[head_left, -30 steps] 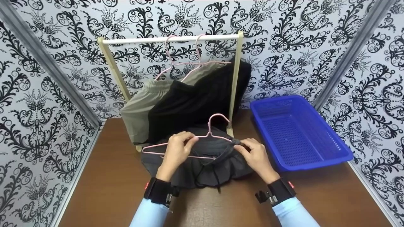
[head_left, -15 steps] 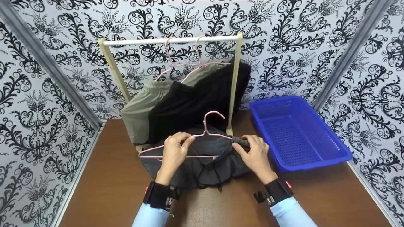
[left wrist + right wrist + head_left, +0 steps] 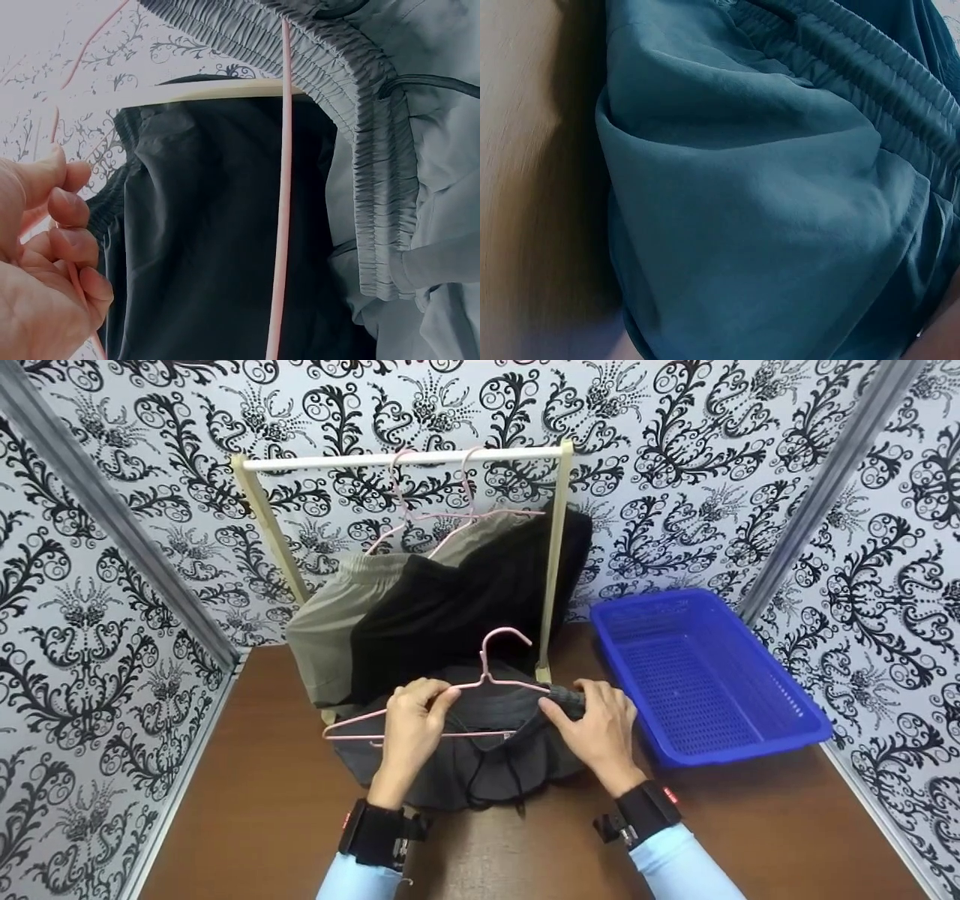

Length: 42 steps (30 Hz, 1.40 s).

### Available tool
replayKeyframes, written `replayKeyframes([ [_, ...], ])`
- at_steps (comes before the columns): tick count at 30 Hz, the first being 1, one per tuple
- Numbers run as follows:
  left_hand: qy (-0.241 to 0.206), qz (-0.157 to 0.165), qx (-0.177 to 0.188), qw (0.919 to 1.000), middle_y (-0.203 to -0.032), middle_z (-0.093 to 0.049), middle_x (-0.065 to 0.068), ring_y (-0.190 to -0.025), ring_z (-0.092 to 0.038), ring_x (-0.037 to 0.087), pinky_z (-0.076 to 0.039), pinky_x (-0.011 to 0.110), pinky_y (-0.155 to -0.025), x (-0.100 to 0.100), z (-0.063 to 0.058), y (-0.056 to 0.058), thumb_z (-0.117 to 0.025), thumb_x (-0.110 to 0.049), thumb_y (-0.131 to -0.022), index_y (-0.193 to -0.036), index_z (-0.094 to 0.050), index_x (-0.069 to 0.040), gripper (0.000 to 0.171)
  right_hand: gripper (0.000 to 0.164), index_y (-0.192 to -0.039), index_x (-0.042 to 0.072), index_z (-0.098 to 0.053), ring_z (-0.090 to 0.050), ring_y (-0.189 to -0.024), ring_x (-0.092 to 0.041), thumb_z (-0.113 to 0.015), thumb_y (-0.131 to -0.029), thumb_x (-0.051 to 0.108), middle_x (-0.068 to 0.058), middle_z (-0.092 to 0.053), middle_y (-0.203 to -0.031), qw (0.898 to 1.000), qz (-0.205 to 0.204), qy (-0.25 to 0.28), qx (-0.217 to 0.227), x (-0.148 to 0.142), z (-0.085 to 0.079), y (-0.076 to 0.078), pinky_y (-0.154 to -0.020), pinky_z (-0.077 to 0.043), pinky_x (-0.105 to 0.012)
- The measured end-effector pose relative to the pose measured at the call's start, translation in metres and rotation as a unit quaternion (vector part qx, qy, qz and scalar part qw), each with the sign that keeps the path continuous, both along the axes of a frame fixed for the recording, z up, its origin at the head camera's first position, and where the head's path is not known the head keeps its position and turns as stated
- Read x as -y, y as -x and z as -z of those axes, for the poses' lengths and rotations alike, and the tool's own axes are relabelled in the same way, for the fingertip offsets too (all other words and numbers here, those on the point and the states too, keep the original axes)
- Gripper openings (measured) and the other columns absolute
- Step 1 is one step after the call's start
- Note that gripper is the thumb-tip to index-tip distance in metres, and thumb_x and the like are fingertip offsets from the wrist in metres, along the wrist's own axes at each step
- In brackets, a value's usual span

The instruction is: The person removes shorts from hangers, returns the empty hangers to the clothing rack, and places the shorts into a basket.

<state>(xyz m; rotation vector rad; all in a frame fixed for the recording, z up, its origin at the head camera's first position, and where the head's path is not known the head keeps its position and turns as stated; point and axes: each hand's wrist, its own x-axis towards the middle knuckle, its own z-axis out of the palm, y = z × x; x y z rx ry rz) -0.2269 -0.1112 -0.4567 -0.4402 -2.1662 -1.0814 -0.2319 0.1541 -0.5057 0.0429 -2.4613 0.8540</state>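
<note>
A pink wire hanger (image 3: 484, 664) stands hook-up over dark grey drawstring shorts (image 3: 495, 776) at the table's middle. My left hand (image 3: 412, 731) pinches the hanger's upper wire left of the hook; its fingers curl round the wire in the left wrist view. At the other end, my right hand (image 3: 600, 731) grips the gathered waistband, with the hanger's right arm tucked inside it. The hanger's left end sticks out free of the waistband. In the left wrist view the bottom bar (image 3: 281, 202) runs into the elastic waistband (image 3: 382, 217). Cloth folds (image 3: 757, 202) fill most of the right wrist view.
Behind the hands stands a small rack with a white rail (image 3: 322, 461) and wooden posts (image 3: 555, 562). Beige-and-black shorts (image 3: 442, 607) hang there on pink hangers (image 3: 397, 484). A blue plastic basket (image 3: 637, 690) sits at the right on the brown table (image 3: 247, 810). Patterned walls enclose the table.
Both hands and the hanger have shifted slightly left. The right hand has slid the waistband a little further inward along the hanger's right arm; the left hand keeps its pinch.
</note>
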Motion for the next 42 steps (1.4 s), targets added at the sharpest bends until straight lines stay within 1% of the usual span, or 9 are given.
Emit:
replayKeyframes([
  [7,0.001,0.002,-0.01,1.0,-0.067,-0.063,0.001,-0.062,-0.054,0.016,-0.039,0.036,-0.065,0.006,0.002,-0.002,-0.079,-0.014,-0.089,-0.081,-0.076,-0.006,0.011,0.062,-0.115,0.0,-0.069,-0.057,-0.109,-0.045,-0.079,-0.083,0.052,-0.02,-0.067,-0.11,1.0,0.013,0.012,0.005,-0.001,0.002,0.003,-0.096,-0.037,-0.059],
  [14,-0.016,-0.006,-0.008,0.9998,-0.066,-0.06,0.0,-0.061,-0.051,0.013,-0.035,0.031,-0.065,0.016,0.003,-0.003,-0.08,-0.01,-0.088,-0.079,-0.076,-0.007,0.01,0.054,-0.112,-0.004,-0.069,-0.056,-0.101,-0.045,-0.08,-0.084,0.041,-0.021,-0.066,-0.108,0.999,-0.02,0.043,-0.016,-0.007,0.006,0.005,-0.09,-0.042,-0.056],
  [21,-0.022,-0.01,-0.001,0.9997,-0.067,-0.064,0.0,-0.06,-0.053,0.013,-0.036,0.031,-0.065,0.022,0.006,-0.002,-0.079,-0.01,-0.089,-0.079,-0.077,-0.007,0.01,0.049,-0.115,-0.007,-0.069,-0.059,-0.107,-0.047,-0.082,-0.086,0.03,-0.024,-0.066,-0.115,0.997,-0.045,0.06,-0.024,-0.014,0.01,0.005,-0.093,-0.047,-0.057],
  [24,-0.024,-0.011,-0.001,0.9996,-0.067,-0.064,0.0,-0.06,-0.053,0.013,-0.038,0.032,-0.065,0.023,0.008,-0.002,-0.079,-0.01,-0.089,-0.079,-0.077,-0.008,0.01,0.043,-0.113,-0.006,-0.07,-0.061,-0.106,-0.048,-0.082,-0.086,0.025,-0.023,-0.067,-0.114,0.996,-0.05,0.068,-0.033,-0.016,0.011,0.006,-0.093,-0.048,-0.058],
  [27,-0.028,-0.011,-0.002,0.9996,-0.067,-0.064,0.0,-0.059,-0.053,0.013,-0.038,0.032,-0.064,0.025,0.009,-0.002,-0.079,-0.009,-0.089,-0.079,-0.077,-0.008,0.01,0.034,-0.109,-0.004,-0.072,-0.065,-0.103,-0.045,-0.081,-0.086,0.02,-0.021,-0.069,-0.11,0.994,-0.057,0.076,-0.047,-0.017,0.011,0.007,-0.092,-0.05,-0.057],
  [32,-0.027,-0.012,-0.004,0.9996,-0.067,-0.064,-0.001,-0.059,-0.053,0.013,-0.037,0.031,-0.064,0.028,0.012,-0.001,-0.079,-0.008,-0.088,-0.079,-0.077,-0.008,0.009,0.019,-0.101,-0.001,-0.076,-0.07,-0.1,-0.035,-0.08,-0.086,0.01,-0.016,-0.072,-0.105,0.99,-0.079,0.092,-0.078,-0.018,0.012,0.007,-0.091,-0.053,-0.05],
  [36,-0.027,-0.014,-0.002,0.9995,-0.067,-0.065,0.0,-0.06,-0.053,0.012,-0.037,0.03,-0.064,0.03,0.012,-0.002,-0.079,-0.008,-0.088,-0.079,-0.077,-0.007,0.009,0.016,-0.101,-0.002,-0.077,-0.072,-0.1,-0.032,-0.078,-0.086,0.002,-0.014,-0.074,-0.104,0.987,-0.09,0.101,-0.089,-0.019,0.012,0.006,-0.092,-0.054,-0.045],
  [39,-0.027,-0.017,-0.001,0.9995,-0.068,-0.066,0.0,-0.06,-0.053,0.012,-0.037,0.03,-0.064,0.032,0.01,-0.002,-0.08,-0.008,-0.088,-0.079,-0.076,-0.007,0.01,0.017,-0.103,-0.004,-0.077,-0.072,-0.101,-0.033,-0.076,-0.086,-0.001,-0.014,-0.075,-0.105,0.986,-0.096,0.11,-0.085,-0.022,0.013,0.006,-0.093,-0.052,-0.033],
  [42,-0.025,-0.018,-0.003,0.9995,-0.069,-0.066,0.001,-0.06,-0.054,0.012,-0.038,0.031,-0.064,0.034,0.01,-0.002,-0.08,-0.007,-0.088,-0.079,-0.076,-0.006,0.01,0.018,-0.104,-0.004,-0.077,-0.072,-0.102,-0.034,-0.075,-0.087,-0.002,-0.014,-0.075,-0.106,0.984,-0.105,0.124,-0.078,-0.024,0.013,0.007,-0.095,-0.047,-0.019],
])
